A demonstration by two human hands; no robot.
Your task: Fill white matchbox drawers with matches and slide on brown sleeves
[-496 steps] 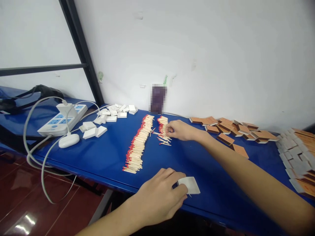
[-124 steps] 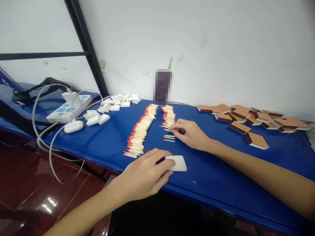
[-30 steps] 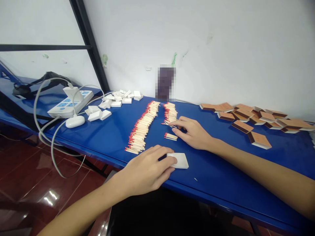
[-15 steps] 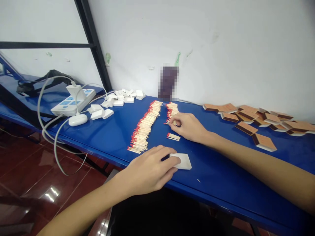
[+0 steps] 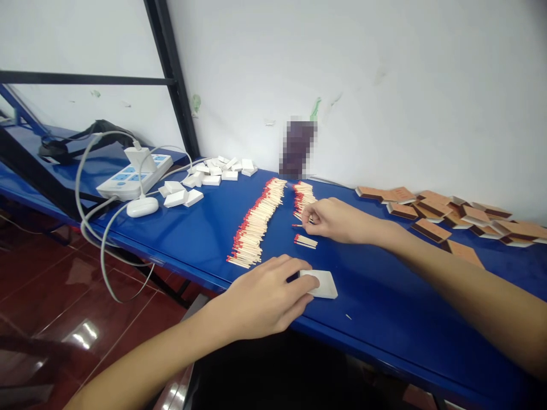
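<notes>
Tray (image 5: 321, 283), one, white card, at the table's (image 5: 192, 242) near edge: we judge it light, crushable and apt to slide; take it by the long walls. Our left hand (image 5: 265, 299) clamps its left end. Just beyond the tray: loose matches (image 5: 306, 241), about five; our right hand (image 5: 337, 219), pinched shut on one match (image 5: 297, 225). Farther beyond: long row (image 5: 256, 225), short row (image 5: 303, 196). Far left of the tray: some fifteen white trays (image 5: 213, 173). Far right: a dozen-odd orange sleeves (image 5: 431, 213).
</notes>
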